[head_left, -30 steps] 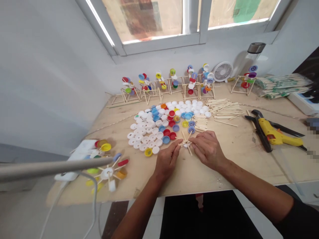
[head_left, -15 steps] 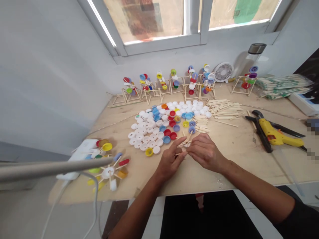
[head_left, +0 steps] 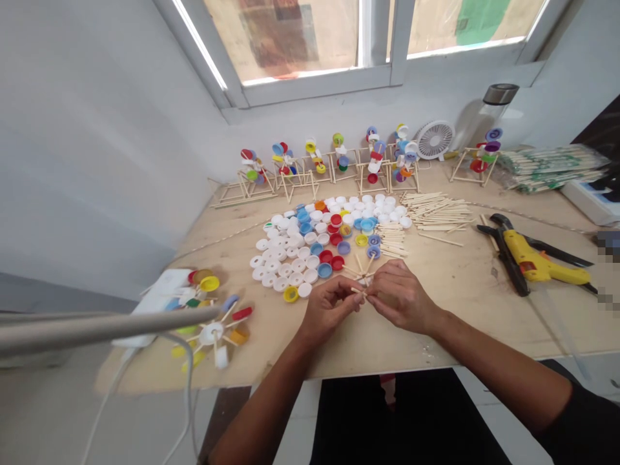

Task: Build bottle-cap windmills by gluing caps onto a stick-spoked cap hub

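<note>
Before me a small wheel of wooden sticks (head_left: 359, 263) around a white bottle cap is partly covered by my fingers. My left hand (head_left: 332, 305) is closed, its thumb and index finger pinching a short wooden stick (head_left: 356, 290) at the wheel's near side. Against that same side, my right hand (head_left: 402, 296) is closed too, fingertips pressed together at the wheel; they hide exactly what they grip. Just beyond lie loose bottle caps (head_left: 289, 250) in white, blue, red and yellow, and a small pile of short sticks (head_left: 391, 240).
Finished-looking cap wheels on stick frames (head_left: 372, 169) line the wall. At right lies a yellow glue gun (head_left: 547, 265) beside black-handled cutters (head_left: 508, 258). More sticks (head_left: 436, 212) lie behind. A cap-tipped wheel (head_left: 212, 334) lies at left, near a blurred pole (head_left: 111, 330) and white cable.
My left index finger has come down from above the wheel and curled in to pinch beside the thumb. More of the wheel's sticks now show. The right hand has barely shifted.
</note>
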A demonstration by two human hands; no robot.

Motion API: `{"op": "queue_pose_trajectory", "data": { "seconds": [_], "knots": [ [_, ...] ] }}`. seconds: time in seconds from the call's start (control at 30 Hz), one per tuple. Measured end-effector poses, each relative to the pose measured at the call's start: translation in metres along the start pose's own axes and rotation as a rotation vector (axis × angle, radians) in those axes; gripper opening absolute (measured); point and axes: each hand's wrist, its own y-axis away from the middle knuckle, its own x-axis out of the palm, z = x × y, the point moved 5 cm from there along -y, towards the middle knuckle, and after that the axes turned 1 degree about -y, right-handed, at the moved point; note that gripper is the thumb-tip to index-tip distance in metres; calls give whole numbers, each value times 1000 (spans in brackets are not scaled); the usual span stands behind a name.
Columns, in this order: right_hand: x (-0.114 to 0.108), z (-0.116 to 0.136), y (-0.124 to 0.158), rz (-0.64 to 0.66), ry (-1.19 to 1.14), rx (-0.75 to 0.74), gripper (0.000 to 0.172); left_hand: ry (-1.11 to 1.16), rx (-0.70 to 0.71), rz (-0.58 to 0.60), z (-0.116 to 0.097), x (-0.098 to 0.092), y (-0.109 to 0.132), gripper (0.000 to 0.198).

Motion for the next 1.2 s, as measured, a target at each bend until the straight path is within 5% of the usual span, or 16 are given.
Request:
{"op": "queue_pose_trajectory", "data": {
  "seconds": [0.17, 0.3, 0.5, 0.6, 0.83, 1.0, 1.2],
  "knots": [
    [-6, -4, 1, -50, 1, 4, 6, 3, 54, -108, -3, -6, -1, 20],
    [-16, -13, 3, -160, 57, 84, 10, -9, 30, -71, 1, -4, -1, 17],
    [-24, -19, 4, -267, 125, 139, 11, -701, 158, -127, 2, -2, 0, 12],
    [-25, -18, 5, -290, 147, 134, 10, -840, 237, -154, 4, -1, 0, 9],
    [-29, -18, 6, -351, 169, 153, 10, -831, 331, -135, 4, 2, -1, 19],
    [-35, -26, 7, -399, 174, 193, 9, -753, 116, -208, 9, -7, -2, 14],
    [-80, -29, 14, -582, 170, 356, 14, -630, 54, -233, 13, -11, -3, 11]
  ]
}}
